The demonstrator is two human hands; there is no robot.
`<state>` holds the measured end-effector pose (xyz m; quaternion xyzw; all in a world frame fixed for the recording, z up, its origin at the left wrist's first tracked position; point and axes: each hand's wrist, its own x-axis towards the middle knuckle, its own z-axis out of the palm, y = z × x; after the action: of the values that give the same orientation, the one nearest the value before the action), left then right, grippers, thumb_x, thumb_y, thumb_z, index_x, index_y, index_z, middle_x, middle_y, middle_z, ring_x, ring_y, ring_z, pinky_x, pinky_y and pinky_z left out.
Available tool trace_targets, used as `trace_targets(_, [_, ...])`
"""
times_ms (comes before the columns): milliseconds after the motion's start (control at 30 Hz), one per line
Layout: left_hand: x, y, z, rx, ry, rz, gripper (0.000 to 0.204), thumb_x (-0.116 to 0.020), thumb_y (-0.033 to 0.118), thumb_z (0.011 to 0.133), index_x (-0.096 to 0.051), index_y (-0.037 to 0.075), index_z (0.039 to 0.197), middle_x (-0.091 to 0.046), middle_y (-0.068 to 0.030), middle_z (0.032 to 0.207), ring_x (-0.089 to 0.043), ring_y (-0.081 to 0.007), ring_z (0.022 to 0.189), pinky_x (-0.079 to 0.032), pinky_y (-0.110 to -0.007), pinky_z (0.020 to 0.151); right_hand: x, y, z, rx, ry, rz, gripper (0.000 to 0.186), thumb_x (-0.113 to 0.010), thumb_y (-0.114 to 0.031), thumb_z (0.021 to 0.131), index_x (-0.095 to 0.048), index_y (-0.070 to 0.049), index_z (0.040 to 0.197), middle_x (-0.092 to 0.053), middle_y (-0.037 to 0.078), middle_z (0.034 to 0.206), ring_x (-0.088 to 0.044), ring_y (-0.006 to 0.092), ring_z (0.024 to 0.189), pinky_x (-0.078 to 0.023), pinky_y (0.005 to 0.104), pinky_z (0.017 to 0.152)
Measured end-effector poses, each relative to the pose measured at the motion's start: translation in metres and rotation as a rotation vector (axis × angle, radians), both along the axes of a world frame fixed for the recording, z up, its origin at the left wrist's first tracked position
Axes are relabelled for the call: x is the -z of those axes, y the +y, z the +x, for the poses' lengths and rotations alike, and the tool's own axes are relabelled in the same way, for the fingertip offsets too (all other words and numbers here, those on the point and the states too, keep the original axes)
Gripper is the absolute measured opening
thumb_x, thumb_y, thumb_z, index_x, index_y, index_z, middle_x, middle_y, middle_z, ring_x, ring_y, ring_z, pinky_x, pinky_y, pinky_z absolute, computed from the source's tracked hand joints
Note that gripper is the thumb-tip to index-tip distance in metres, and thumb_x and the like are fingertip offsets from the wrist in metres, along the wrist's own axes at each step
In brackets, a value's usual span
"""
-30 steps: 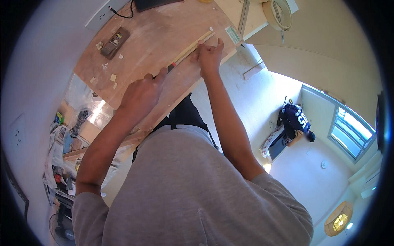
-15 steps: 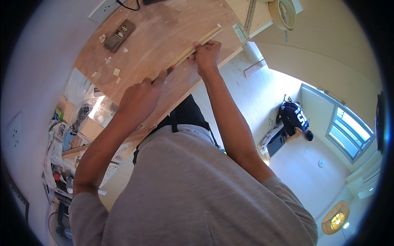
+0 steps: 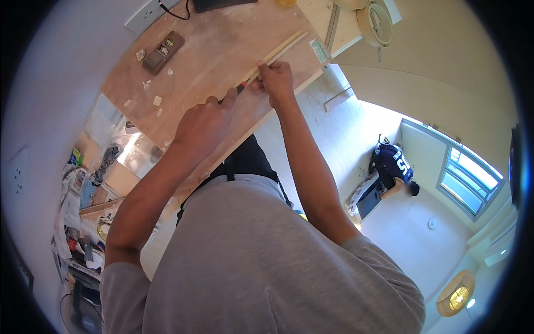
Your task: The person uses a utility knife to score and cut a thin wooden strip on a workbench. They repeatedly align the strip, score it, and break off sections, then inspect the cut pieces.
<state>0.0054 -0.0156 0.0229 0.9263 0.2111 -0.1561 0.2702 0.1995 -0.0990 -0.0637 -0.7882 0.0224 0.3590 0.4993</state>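
The left hand (image 3: 201, 125) is closest, its fingers curled around a black and red tool (image 3: 242, 87). Just past it, the right hand (image 3: 277, 80) pinches a thin wooden strip (image 3: 286, 46), so that hand is nearer it. The strip lies along the wooden table (image 3: 222, 44), slanting from the tool's red end to the far right, beyond the fingers.

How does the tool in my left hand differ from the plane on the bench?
The tool looks slim; the plane is chunky. The tool shows red and black, the plane brown. Your left hand grips the tool, while the plane lies untouched. Both are at the same bench.
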Motion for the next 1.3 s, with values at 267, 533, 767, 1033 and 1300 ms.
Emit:
trace_targets(267, [0.005, -0.002, -0.007, -0.013, 0.004, -0.02, 0.056, -0.058, 0.012, 0.096, -0.047, 0.006, 0.151, -0.07, -0.0237, 0.095, -0.075, -0.0409, 0.081, -0.061, -0.049, 0.07, 0.008, 0.006, -0.002, 0.004, 0.061, -0.051, 0.03, -0.071, -0.02, 0.102, -0.048, 0.0, 0.102, -0.062, 0.011, 0.071, -0.063, 0.0202, 0.05, -0.051, 0.035, 0.043])
trace_targets(533, [-0.011, -0.006, -0.059, -0.018, 0.101, -0.001, 0.055, -0.059, 0.01, 0.095, -0.049, 0.006, 0.149, -0.069, -0.022, 0.091, -0.074, -0.039, 0.073, -0.061, -0.048, 0.064, 0.013, 0.005, -0.007, 0.071, 0.027, -0.014, 0.035, -0.072, -0.018, 0.1, -0.046, 0.002, 0.112, -0.063, 0.012, 0.077, -0.064, 0.0195, 0.052, -0.054, 0.0328, 0.045])
trace_targets(767, [-0.011, -0.008, -0.066, -0.045, -0.013, 0.034, 0.053, -0.061, 0.011, 0.095, -0.05, 0.005, 0.147, -0.067, -0.0196, 0.087, -0.073, -0.0373, 0.072, -0.061, -0.047, 0.064, -0.005, -0.015, -0.039, -0.114, 0.039, -0.069, 0.042, -0.073, -0.028, 0.101, -0.045, 0.001, 0.114, -0.065, 0.011, 0.077, -0.066, 0.0196, 0.056, -0.053, 0.0317, 0.049])
trace_targets(1033, [-0.003, -0.005, -0.024, -0.029, -0.028, 0.021, 0.052, -0.059, 0.012, 0.097, -0.048, 0.003, 0.147, -0.068, -0.0213, 0.09, -0.074, -0.038, 0.077, -0.061, -0.048, 0.067, 0.0, -0.005, -0.024, -0.111, 0.006, 0.015, 0.04, -0.074, -0.025, 0.099, -0.045, 0.0, 0.111, -0.068, 0.013, 0.078, -0.068, 0.0208, 0.057, -0.053, 0.0323, 0.049])
trace_targets(1300, [-0.004, -0.01, -0.035, -0.072, 0.026, -0.036, 0.057, -0.06, 0.01, 0.095, -0.046, 0.004, 0.15, -0.069, -0.0223, 0.092, -0.075, -0.0376, 0.078, -0.061, -0.048, 0.068, 0.003, 0.003, -0.024, -0.115, 0.064, -0.052, 0.035, -0.074, -0.019, 0.1, -0.045, 0.001, 0.105, -0.064, 0.012, 0.071, -0.065, 0.0205, 0.053, -0.051, 0.0327, 0.046])
